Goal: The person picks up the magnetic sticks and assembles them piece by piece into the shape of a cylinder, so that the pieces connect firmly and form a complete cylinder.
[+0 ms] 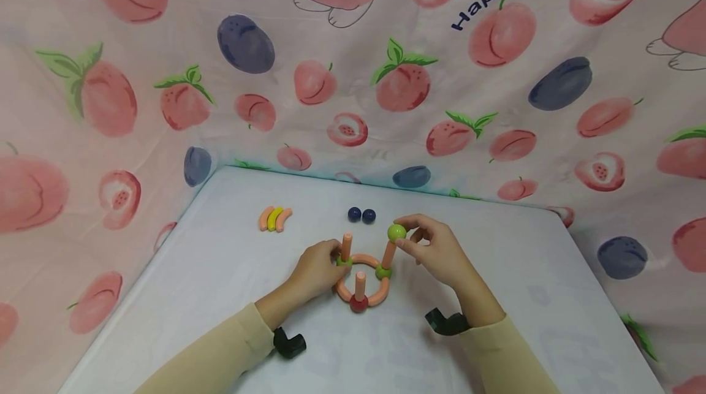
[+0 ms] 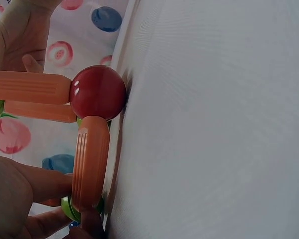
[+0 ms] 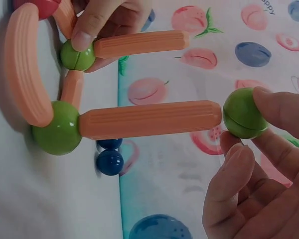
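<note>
A ring of curved orange sticks (image 1: 364,258) lies on the table, joined by a red ball (image 1: 359,303), a left green ball (image 1: 344,261) and a right green ball (image 1: 383,272). From each ball a straight orange stick rises, the right stick (image 3: 149,119) among them. My right hand (image 1: 436,248) pinches a loose-looking green ball (image 3: 245,113) between thumb and fingers at that stick's top end; whether it is fitted on cannot be told. With thumb and fingers, my left hand (image 1: 317,270) grips the left green ball at the ring's base.
Behind the ring sit two dark blue balls (image 1: 361,215). Farther left lie two curved orange sticks (image 1: 284,220) with a curved yellow stick (image 1: 273,220) between them. A fruit-print cloth (image 1: 342,75) hangs behind the white table (image 1: 220,247).
</note>
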`<state>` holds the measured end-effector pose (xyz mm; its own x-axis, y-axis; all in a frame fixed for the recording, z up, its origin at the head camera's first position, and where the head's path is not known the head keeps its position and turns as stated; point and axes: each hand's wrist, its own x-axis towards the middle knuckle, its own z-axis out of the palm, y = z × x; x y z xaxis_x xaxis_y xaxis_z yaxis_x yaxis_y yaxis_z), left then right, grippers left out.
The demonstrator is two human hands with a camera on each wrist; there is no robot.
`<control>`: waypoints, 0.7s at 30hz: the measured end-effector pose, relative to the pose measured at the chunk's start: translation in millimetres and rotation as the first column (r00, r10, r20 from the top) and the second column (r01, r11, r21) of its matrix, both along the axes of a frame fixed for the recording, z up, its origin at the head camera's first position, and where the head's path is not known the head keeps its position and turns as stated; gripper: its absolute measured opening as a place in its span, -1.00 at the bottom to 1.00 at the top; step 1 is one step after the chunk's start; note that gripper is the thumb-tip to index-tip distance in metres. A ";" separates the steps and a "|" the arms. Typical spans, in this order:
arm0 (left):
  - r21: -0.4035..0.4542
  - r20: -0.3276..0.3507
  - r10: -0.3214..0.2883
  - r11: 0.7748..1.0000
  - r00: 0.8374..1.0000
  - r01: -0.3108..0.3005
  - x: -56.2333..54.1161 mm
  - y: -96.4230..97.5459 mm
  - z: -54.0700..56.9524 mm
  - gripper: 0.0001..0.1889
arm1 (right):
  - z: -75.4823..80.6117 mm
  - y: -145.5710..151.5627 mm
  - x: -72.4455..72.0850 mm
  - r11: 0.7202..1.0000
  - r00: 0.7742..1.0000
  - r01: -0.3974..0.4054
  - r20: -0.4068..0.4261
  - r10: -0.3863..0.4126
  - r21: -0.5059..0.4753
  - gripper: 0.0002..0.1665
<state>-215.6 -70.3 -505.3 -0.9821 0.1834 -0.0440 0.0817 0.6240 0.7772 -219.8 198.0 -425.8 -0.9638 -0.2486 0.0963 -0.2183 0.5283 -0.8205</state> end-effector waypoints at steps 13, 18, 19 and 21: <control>-0.007 0.000 0.004 1.000 1.000 -0.004 3.4 -0.1 1.8 -0.70 | -3.0 -2.3 2.2 1.000 1.000 -0.004 0.025 0.004 -0.010 -0.53; -0.007 0.001 0.009 1.000 1.000 -0.009 4.9 -0.2 2.7 -0.70 | -4.1 -4.0 2.2 1.000 1.000 -0.003 0.002 0.003 -0.013 -0.55; -0.008 0.000 0.010 1.000 1.000 -0.010 5.2 -0.3 2.7 -0.70 | -4.2 -4.3 1.9 1.000 1.000 0.001 -0.005 -0.001 -0.013 -0.55; -0.009 0.000 0.011 1.000 1.000 -0.011 5.7 -0.7 2.6 -0.71 | -4.2 -4.8 1.4 1.000 1.000 0.010 -0.012 -0.010 -0.020 -0.56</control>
<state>-210.0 -70.9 -502.7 -0.9841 0.1718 -0.0458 0.0744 0.6317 0.7716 -218.4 193.2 -430.0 -0.9649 -0.2370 0.1131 -0.2233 0.5137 -0.8284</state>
